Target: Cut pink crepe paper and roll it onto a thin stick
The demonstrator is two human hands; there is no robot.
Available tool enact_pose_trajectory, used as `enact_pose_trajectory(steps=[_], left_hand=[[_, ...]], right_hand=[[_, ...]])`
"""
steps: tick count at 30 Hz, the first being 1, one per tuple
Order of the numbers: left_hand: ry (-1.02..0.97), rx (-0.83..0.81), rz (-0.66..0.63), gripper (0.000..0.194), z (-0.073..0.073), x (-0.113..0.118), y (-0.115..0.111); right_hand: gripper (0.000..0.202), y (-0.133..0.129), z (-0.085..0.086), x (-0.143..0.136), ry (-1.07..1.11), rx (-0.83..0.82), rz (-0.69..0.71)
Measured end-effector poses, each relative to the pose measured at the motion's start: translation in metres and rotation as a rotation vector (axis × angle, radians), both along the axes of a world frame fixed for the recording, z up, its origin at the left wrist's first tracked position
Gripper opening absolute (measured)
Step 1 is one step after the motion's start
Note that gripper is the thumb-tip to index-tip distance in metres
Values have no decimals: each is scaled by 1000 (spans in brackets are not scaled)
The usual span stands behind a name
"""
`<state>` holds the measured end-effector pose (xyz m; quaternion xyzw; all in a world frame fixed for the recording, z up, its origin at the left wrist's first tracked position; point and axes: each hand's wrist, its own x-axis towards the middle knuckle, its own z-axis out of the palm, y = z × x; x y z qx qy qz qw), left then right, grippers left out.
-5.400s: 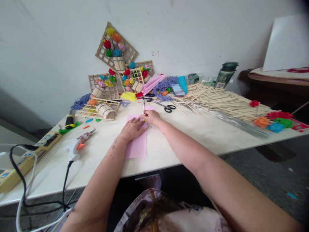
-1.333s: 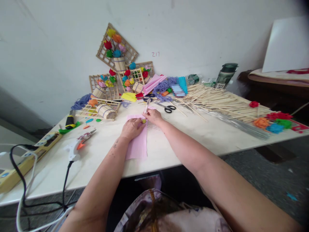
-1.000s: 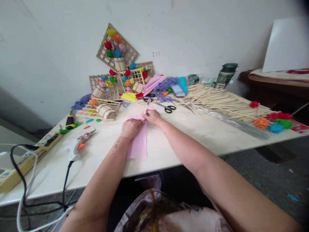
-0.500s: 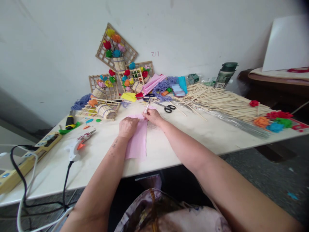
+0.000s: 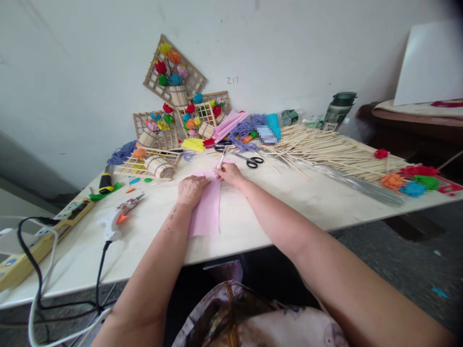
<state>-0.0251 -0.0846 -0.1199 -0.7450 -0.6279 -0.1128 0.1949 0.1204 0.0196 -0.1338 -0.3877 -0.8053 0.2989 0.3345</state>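
Just short of the worktop's [image 5: 235, 231] near edge, a sheet of pink paper [image 5: 206, 217] lies flat, its long axis running from that edge toward the wall, between a person's two hands. The left hand [image 5: 190, 190], slightly the nearer, rests over the sheet's left side toward its far end, fingers drawn together; a small yellow piece [image 5: 209, 180] shows at its fingertips, though whether pinched or merely pressed down cannot be told. Just beyond and to the right of that piece, the right hand [image 5: 229, 173] pinches a pen [image 5: 222, 158], its upper end leaning toward the far edge. Some five seconds earlier, the left hand lay spread across the paper, the yellow piece was close by the right hand, and the pen stood more upright. Farther back lie black-handled scissors [image 5: 252, 163], with loose wooden sticks [image 5: 318, 147] fanned toward the right-hand edge.
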Motion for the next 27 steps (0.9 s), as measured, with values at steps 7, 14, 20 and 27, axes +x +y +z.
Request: enact_pose_trajectory(steps=[7, 14, 20, 27], left_hand=[[14, -17, 60, 28, -1, 0, 0], [11, -7, 63, 29, -4, -3, 2], [23, -24, 96, 29, -4, -2, 3], [29, -36, 81, 29, -1, 1, 3]], right_hand=[[26, 2, -1, 0, 11, 9, 4], [26, 1, -1, 1, 22, -10, 9], [26, 1, -1, 0, 10, -15, 7], [25, 2, -2, 0, 6, 5, 5]])
